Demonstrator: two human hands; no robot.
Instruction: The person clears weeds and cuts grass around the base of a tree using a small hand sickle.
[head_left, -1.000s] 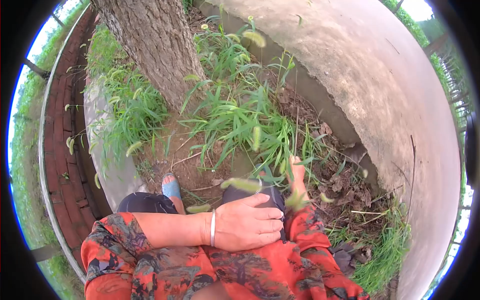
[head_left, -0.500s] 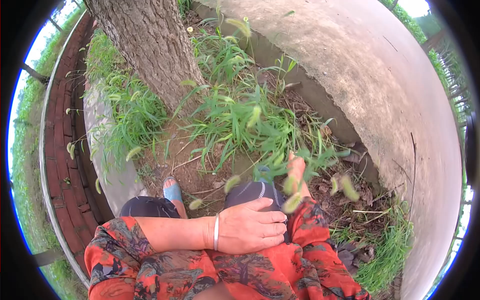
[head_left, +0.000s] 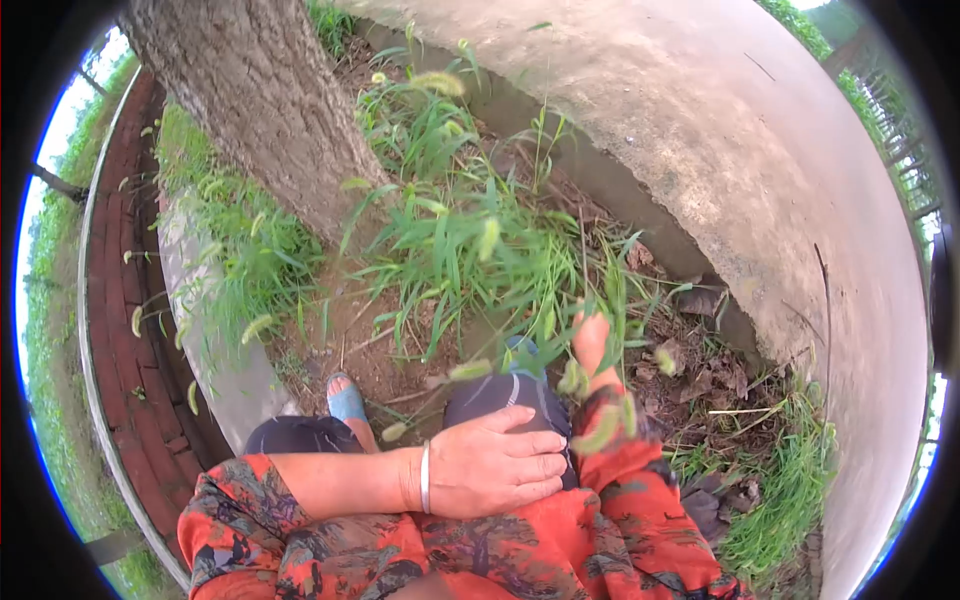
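"Where's the grass being touched?"

"The green clump (head_left: pixel 545 265) spreads toward eleven o'clock from the right hand (head_left: pixel 592 340), which is down at its near edge among the blades."

"Are those fingers closed on it?"

"I can't tell; leaves hide the tips."

"What's just changed?"

"The seed heads (head_left: pixel 600 435) have swung and now hang over the red patterned sleeve (head_left: pixel 620 470). The trunk (head_left: pixel 260 110), at ten o'clock, has slid outward in view, so I'd say the head has shifted. The reach itself stays at the same clump."

"And the left hand (head_left: pixel 490 465)?"

"At seven o'clock, laid over the dark-clad knee (head_left: pixel 510 395), fingers extended and slightly apart, nothing visible in them. A pale bangle (head_left: pixel 425 480) circles its wrist."

"Farther out?"

"Dry leaves (head_left: pixel 700 380) lie between three and four o'clock, and a concrete slab (head_left: pixel 780 200) rises at two. A blue slipper (head_left: pixel 346 400) is between eight and nine, with red brickwork (head_left: pixel 125 370) beyond at nine."
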